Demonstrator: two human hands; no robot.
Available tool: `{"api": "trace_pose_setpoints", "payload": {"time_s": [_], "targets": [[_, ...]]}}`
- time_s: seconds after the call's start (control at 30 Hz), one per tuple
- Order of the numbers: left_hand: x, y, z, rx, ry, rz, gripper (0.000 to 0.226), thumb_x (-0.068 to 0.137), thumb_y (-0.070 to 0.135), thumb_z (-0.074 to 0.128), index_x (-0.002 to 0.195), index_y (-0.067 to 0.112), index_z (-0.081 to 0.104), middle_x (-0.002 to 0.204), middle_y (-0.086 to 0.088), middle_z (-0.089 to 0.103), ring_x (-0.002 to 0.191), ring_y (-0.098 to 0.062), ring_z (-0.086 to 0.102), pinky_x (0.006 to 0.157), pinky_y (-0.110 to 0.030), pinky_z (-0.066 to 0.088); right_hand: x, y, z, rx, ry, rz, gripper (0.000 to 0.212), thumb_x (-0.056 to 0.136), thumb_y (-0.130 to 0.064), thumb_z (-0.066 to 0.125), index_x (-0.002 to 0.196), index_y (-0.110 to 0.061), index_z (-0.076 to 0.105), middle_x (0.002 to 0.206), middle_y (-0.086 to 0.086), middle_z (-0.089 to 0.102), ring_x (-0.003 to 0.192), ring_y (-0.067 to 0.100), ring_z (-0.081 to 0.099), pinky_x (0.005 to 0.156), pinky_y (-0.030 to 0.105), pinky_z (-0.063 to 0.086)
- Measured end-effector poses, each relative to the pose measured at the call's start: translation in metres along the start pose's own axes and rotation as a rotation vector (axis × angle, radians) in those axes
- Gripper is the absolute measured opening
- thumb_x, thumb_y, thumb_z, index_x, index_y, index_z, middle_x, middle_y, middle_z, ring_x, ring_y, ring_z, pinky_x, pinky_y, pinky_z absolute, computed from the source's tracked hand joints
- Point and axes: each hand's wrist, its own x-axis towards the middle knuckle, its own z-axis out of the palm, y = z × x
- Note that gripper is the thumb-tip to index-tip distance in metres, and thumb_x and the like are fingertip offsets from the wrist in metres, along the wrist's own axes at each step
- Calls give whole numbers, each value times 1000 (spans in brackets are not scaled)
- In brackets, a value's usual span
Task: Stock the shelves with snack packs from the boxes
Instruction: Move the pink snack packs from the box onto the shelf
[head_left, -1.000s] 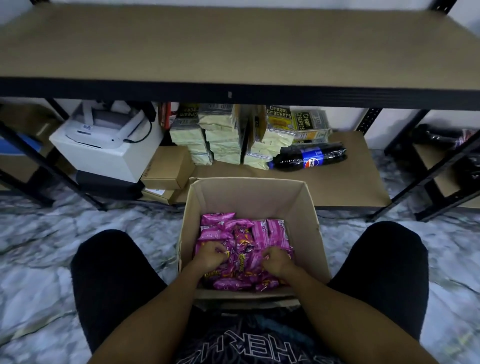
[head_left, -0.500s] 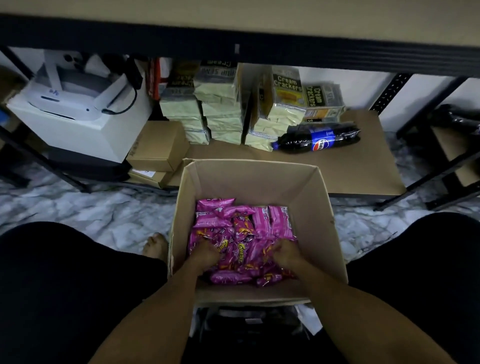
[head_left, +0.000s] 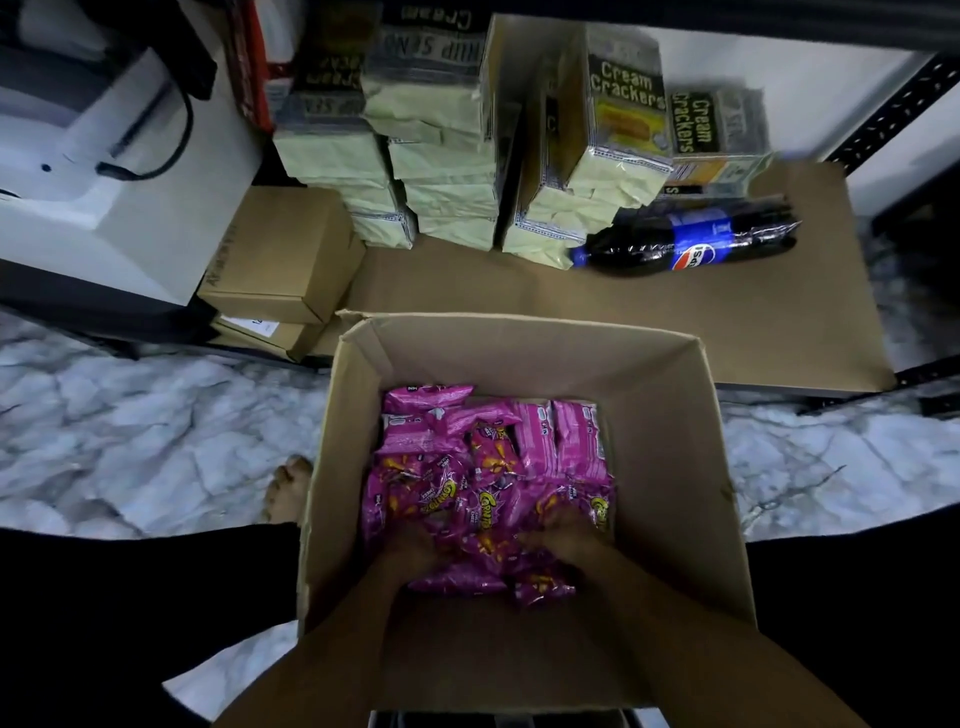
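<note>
Marbled pale floor (head_left: 130, 415) lies under an open cardboard box (head_left: 670, 467), and inside it both hands are sunk into a heap of pink snack packs (head_left: 467, 467). The left hand (head_left: 410, 545) curls its fingers down into the packs near the box's near wall, gripping them; the right hand (head_left: 566, 540) does the same just beside it, knuckles up, fingertips buried. Both forearms reach in over the near rim. How many packs each hand holds cannot be told, since the fingers are hidden among the wrappers and the light is dim. Beyond the box, the low shelf board (head_left: 779, 322) carries stacked cream cracker packs (head_left: 447, 171) and a cola bottle (head_left: 685, 244) lying on its side. One bare foot (head_left: 288, 493) shows left of the box.
</note>
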Motion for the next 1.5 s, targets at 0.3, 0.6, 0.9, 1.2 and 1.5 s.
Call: {"api": "trace_pose_setpoints", "payload": {"time_s": [0.3,0.6,0.9,1.2,1.5], "targets": [[20,2,-7,-78,-31,-130,43,76,2,76,116,-1,61,121,-15,62,103,-25,60,88,-31,50,12,-11,-16,267,54,145,50,71,-4,81,113,-7,53,110,5,58,100,22,53,79,35,49],[3,19,-51,-629,297,12,26,78,8,77,98,11,60,75,-6,62,54,-15,49,48,-24,40,5,-43,-42,411,279,-192,53,80,12,67,128,-10,61,141,12,52,89,14,61,66,18,53],[-18,19,-41,-687,165,-224,74,86,74,39,96,4,59,86,-15,64,65,-21,54,56,-24,38,1,-27,-26,591,497,-121,43,79,-7,77,120,-7,60,114,15,67,87,21,59,68,26,48],[1,21,3,311,512,511,66,79,45,72,137,34,43,142,-3,36,133,-21,31,108,-38,37,6,-45,-25,815,537,-250,61,84,4,69,137,-8,42,126,8,59,114,19,57,93,29,47],[22,12,15,218,329,363,98,85,6,68,145,54,8,160,-12,-1,147,-35,9,116,-46,24,18,-10,27,792,547,173,60,86,-45,68,133,-14,49,126,13,61,113,36,59,91,47,52]]}}
